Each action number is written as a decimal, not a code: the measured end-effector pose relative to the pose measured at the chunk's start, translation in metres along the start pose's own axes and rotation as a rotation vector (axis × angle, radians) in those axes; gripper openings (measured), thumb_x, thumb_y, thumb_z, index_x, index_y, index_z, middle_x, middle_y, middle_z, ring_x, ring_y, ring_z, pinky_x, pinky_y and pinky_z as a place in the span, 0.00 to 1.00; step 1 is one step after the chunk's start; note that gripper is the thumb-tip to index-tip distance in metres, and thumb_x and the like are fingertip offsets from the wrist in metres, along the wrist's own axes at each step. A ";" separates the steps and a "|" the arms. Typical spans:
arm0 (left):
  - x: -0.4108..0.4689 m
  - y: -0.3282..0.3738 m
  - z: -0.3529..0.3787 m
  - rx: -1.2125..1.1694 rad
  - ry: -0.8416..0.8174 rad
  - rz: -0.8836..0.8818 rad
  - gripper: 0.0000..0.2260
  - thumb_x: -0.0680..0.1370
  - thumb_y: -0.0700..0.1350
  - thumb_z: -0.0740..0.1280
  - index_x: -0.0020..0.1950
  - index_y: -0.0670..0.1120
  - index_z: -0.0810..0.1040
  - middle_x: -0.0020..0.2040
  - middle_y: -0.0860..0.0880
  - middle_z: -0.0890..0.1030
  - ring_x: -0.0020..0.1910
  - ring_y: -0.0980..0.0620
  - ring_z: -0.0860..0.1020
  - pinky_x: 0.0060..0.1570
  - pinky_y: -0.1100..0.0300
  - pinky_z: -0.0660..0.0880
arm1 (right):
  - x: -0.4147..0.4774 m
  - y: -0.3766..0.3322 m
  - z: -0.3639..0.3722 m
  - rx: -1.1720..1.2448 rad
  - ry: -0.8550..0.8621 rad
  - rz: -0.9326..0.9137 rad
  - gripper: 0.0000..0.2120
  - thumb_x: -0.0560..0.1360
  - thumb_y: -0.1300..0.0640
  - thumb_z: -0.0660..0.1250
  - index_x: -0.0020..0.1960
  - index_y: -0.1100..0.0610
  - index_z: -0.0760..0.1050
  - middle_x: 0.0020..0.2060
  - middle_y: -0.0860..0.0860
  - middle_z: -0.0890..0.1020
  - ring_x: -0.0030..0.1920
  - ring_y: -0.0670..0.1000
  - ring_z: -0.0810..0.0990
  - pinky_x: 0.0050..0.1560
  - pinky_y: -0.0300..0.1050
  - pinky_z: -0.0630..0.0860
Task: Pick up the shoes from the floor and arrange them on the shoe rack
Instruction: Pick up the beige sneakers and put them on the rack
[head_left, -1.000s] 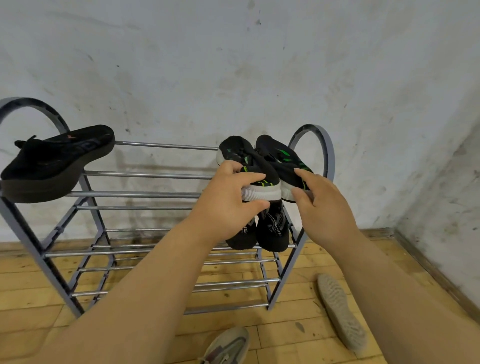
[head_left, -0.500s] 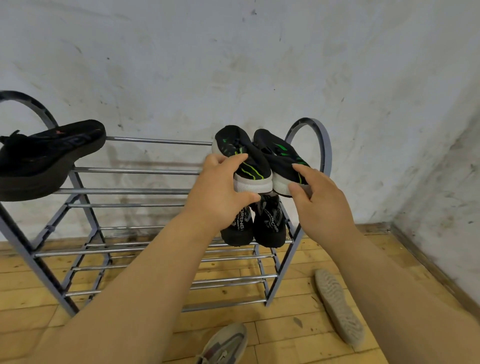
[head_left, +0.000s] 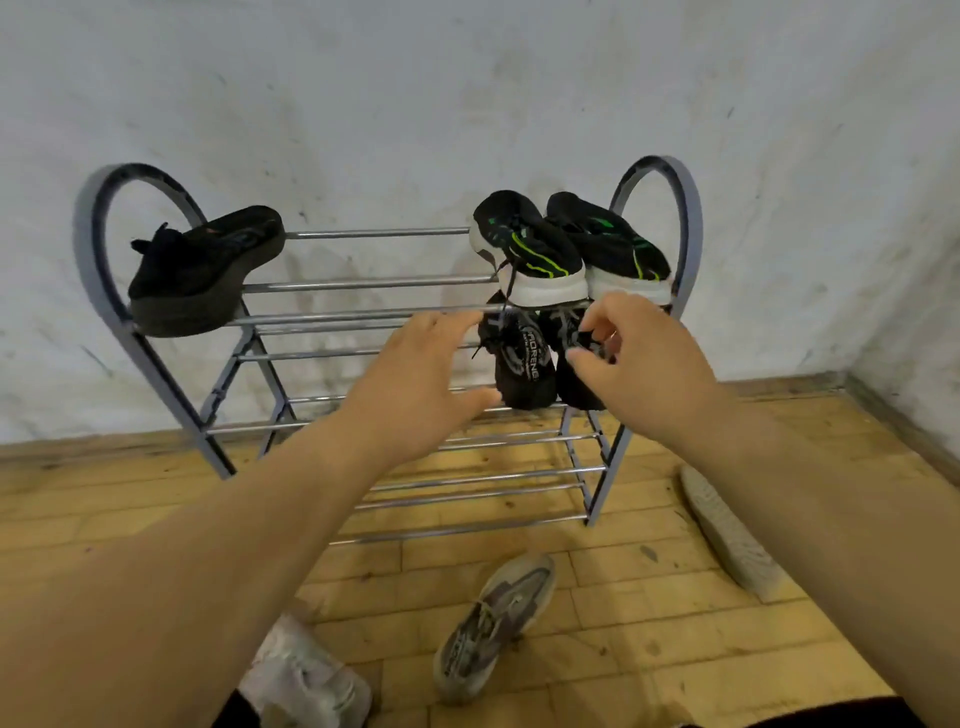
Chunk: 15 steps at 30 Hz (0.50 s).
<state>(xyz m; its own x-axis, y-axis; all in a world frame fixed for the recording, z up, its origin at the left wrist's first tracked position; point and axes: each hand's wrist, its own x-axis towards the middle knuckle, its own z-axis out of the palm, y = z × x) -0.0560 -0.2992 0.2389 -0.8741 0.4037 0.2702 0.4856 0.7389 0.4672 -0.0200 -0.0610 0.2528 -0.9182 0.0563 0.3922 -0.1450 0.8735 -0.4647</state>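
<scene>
Wood-plank floor (head_left: 649, 613), stained white wall behind; grey shoe rack (head_left: 363, 314) against it. Black-green sneakers (head_left: 566, 254) on top tier right end, long axis near-far, heels near. Left hand (head_left: 421, 384) fingers spread, empty, just below-left; right hand (head_left: 639, 358) loosely curled, empty, just below heels

A: What setting is shown?
B: A bare corner of a home, likely an entryway: a metal shoe rack (head_left: 395, 317) at 12 o'clock against a scuffed white plaster wall (head_left: 415, 93).
A: Supporting detail?
B: Worn wooden plank floor (head_left: 623, 597); loose sneakers at 5 and 6 o'clock.
</scene>
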 end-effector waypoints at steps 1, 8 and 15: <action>-0.013 -0.008 -0.002 0.025 -0.050 -0.027 0.36 0.75 0.60 0.73 0.80 0.56 0.62 0.75 0.50 0.68 0.74 0.50 0.66 0.73 0.55 0.63 | -0.005 -0.002 0.004 -0.007 -0.183 0.006 0.11 0.77 0.45 0.72 0.55 0.47 0.74 0.48 0.45 0.77 0.45 0.45 0.76 0.43 0.41 0.72; -0.108 -0.064 0.027 0.088 -0.520 -0.216 0.39 0.77 0.63 0.69 0.82 0.58 0.54 0.81 0.50 0.62 0.77 0.48 0.65 0.71 0.52 0.67 | -0.052 -0.010 0.060 -0.345 -1.208 0.031 0.34 0.79 0.39 0.67 0.81 0.46 0.60 0.78 0.51 0.67 0.74 0.56 0.69 0.68 0.50 0.70; -0.157 -0.112 0.029 0.186 -0.792 -0.280 0.41 0.77 0.61 0.71 0.83 0.57 0.51 0.83 0.53 0.57 0.78 0.49 0.63 0.72 0.55 0.64 | -0.069 -0.023 0.110 -0.464 -1.320 -0.060 0.37 0.79 0.37 0.66 0.82 0.48 0.57 0.78 0.52 0.66 0.75 0.57 0.67 0.66 0.48 0.69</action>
<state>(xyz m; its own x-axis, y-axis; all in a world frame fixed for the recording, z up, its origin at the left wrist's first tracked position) 0.0264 -0.4296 0.1202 -0.7450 0.3999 -0.5340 0.3021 0.9159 0.2643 0.0063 -0.1386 0.1491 -0.6179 -0.2504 -0.7453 -0.3002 0.9512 -0.0707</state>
